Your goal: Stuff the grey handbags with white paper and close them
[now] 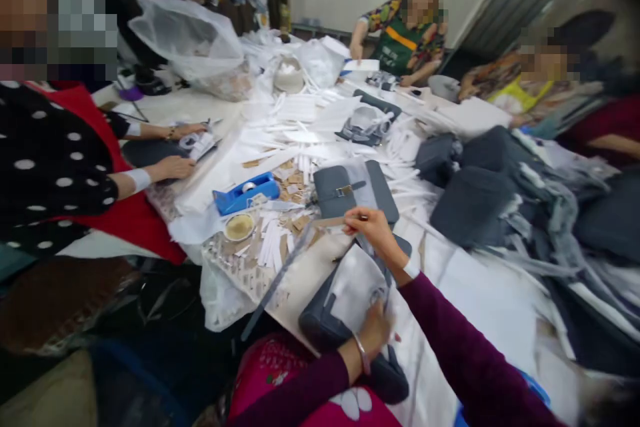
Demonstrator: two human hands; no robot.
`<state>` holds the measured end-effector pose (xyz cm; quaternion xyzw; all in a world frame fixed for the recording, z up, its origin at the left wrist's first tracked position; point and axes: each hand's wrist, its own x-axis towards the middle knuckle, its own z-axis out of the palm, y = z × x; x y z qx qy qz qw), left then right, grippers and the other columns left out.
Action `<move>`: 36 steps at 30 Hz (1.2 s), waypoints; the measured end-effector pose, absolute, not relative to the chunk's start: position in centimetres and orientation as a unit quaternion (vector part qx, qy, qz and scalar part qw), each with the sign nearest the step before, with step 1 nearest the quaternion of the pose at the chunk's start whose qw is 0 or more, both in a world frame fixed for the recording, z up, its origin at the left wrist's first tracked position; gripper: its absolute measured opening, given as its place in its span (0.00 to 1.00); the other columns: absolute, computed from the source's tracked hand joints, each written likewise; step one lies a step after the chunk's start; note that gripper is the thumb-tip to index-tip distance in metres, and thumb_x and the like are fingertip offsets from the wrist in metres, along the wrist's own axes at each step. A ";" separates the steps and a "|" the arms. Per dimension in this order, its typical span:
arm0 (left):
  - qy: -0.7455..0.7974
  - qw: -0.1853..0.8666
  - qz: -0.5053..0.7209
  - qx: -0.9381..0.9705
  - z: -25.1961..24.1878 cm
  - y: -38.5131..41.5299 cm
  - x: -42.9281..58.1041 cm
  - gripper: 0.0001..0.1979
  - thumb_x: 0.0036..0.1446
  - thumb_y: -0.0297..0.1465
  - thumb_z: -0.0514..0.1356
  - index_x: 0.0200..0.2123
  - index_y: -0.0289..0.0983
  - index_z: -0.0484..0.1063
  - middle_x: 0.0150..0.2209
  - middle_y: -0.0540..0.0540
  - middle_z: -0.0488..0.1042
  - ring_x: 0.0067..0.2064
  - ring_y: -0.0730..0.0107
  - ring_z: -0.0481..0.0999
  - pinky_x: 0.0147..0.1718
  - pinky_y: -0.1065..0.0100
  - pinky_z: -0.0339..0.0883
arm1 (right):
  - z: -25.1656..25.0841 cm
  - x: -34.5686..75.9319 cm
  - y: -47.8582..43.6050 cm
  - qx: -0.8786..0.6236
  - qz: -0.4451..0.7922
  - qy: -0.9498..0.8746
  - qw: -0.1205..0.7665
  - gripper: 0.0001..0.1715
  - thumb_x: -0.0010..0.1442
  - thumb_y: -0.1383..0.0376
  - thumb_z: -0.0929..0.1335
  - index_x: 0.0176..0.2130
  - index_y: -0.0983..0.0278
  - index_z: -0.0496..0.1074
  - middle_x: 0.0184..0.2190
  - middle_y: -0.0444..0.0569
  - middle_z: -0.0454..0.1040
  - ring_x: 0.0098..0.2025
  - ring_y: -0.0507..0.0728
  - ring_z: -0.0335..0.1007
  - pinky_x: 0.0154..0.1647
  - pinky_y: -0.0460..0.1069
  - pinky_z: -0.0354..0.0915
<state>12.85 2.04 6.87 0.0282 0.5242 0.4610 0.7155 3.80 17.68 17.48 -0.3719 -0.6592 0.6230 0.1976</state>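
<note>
My left hand (376, 328), with a bracelet on its wrist, grips the side of a dark grey handbag (315, 320) tilted in front of me; its fingers are partly blurred. White paper (353, 287) covers the bag's front. Above the bag, my right hand (370, 227) pinches the end of a narrow strap (273, 287), which runs down to the left past the table edge. A second grey handbag (333, 190) with a metal buckle lies just beyond my right hand, with a pale wrap across it.
A blue tape dispenser (247, 193) and a small round dish (239, 227) stand to the left. White paper strips (300, 127) cover the middle. More grey bags (475, 207) are piled at right. Co-workers sit around; one person's hands (175, 167) work at left.
</note>
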 end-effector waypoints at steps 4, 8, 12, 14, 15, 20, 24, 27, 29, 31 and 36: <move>0.567 0.696 0.427 0.110 6.4 2.0 13.8 0.17 0.53 0.28 0.60 0.47 0.37 0.66 0.40 0.44 0.70 0.28 0.73 0.71 0.23 0.72 0.67 | 16.1 19.9 16.6 -0.510 0.596 -0.579 0.225 0.11 0.44 0.60 0.71 0.24 0.66 0.69 0.17 0.44 0.71 0.19 0.48 0.61 0.21 0.44 0.56; 0.548 0.685 0.449 0.171 7.0 2.2 13.1 0.20 0.51 0.33 0.61 0.47 0.36 0.65 0.39 0.45 0.69 0.29 0.73 0.72 0.25 0.71 0.70 | 12.8 30.8 12.9 -0.592 0.605 -0.488 0.214 0.10 0.43 0.61 0.68 0.25 0.66 0.68 0.17 0.44 0.72 0.15 0.46 0.52 0.16 0.44 0.46; 0.530 0.701 0.446 0.170 7.5 2.2 13.1 0.22 0.49 0.35 0.63 0.46 0.35 0.62 0.34 0.47 0.70 0.27 0.73 0.72 0.28 0.68 0.71 | 9.8 34.4 10.4 -0.614 0.649 -0.419 0.160 0.11 0.41 0.64 0.67 0.28 0.67 0.71 0.13 0.42 0.68 0.13 0.45 0.47 0.14 0.43 0.40; 0.542 0.694 0.448 0.153 7.5 2.2 13.3 0.23 0.47 0.36 0.65 0.44 0.36 0.60 0.34 0.48 0.70 0.26 0.73 0.73 0.28 0.68 0.71 | 8.9 34.3 10.1 -0.618 0.666 -0.397 0.132 0.10 0.41 0.66 0.66 0.27 0.67 0.71 0.12 0.41 0.67 0.12 0.45 0.47 0.14 0.43 0.39; 0.552 0.688 0.448 0.142 7.5 2.2 13.4 0.24 0.46 0.36 0.66 0.43 0.37 0.58 0.33 0.48 0.71 0.26 0.73 0.73 0.27 0.67 0.71 | 8.5 33.9 10.1 -0.620 0.674 -0.384 0.119 0.09 0.41 0.67 0.66 0.27 0.67 0.71 0.12 0.41 0.66 0.12 0.45 0.47 0.14 0.43 0.38; 0.577 0.673 0.453 0.094 7.9 2.3 13.5 0.29 0.43 0.32 0.69 0.42 0.38 0.53 0.34 0.46 0.74 0.30 0.64 0.77 0.30 0.61 0.72 | 7.0 31.5 10.8 -0.595 0.725 -0.341 0.062 0.07 0.42 0.71 0.64 0.27 0.67 0.69 0.12 0.39 0.65 0.11 0.44 0.46 0.13 0.41 0.37; 0.584 0.672 0.448 0.080 8.5 2.5 13.6 0.27 0.42 0.31 0.70 0.41 0.35 0.59 0.33 0.42 0.76 0.34 0.58 0.79 0.33 0.59 0.73 | 6.0 29.7 11.3 -0.550 0.769 -0.325 -0.001 0.11 0.40 0.75 0.61 0.28 0.67 0.67 0.12 0.37 0.61 0.11 0.43 0.43 0.12 0.40 0.37; 0.570 0.694 0.430 0.095 8.8 2.6 13.6 0.22 0.39 0.32 0.71 0.36 0.31 0.66 0.29 0.41 0.76 0.34 0.56 0.79 0.33 0.58 0.73 | 5.6 28.9 11.5 -0.529 0.781 -0.332 -0.016 0.11 0.40 0.76 0.61 0.28 0.67 0.66 0.12 0.36 0.60 0.11 0.43 0.41 0.12 0.39 0.36; 0.564 0.700 0.426 0.096 8.9 2.7 13.6 0.21 0.38 0.32 0.72 0.34 0.29 0.68 0.27 0.41 0.76 0.33 0.55 0.78 0.33 0.59 0.73 | 5.5 28.7 11.5 -0.522 0.780 -0.345 -0.010 0.09 0.41 0.75 0.61 0.27 0.67 0.65 0.13 0.36 0.60 0.11 0.43 0.41 0.12 0.39 0.36; 0.565 0.698 0.431 0.092 8.8 2.7 13.6 0.21 0.37 0.31 0.72 0.34 0.30 0.68 0.27 0.42 0.76 0.33 0.56 0.78 0.33 0.59 0.73 | 5.5 28.5 11.4 -0.516 0.775 -0.365 -0.003 0.06 0.42 0.74 0.61 0.25 0.67 0.65 0.13 0.37 0.62 0.11 0.43 0.42 0.12 0.40 0.37; 0.572 0.691 0.434 0.089 8.3 2.6 13.4 0.22 0.39 0.30 0.71 0.37 0.34 0.65 0.31 0.45 0.76 0.30 0.62 0.78 0.33 0.61 0.73 | 6.1 28.1 11.6 -0.506 0.747 -0.430 0.031 0.04 0.42 0.73 0.62 0.21 0.67 0.66 0.11 0.39 0.63 0.11 0.43 0.45 0.12 0.41 0.38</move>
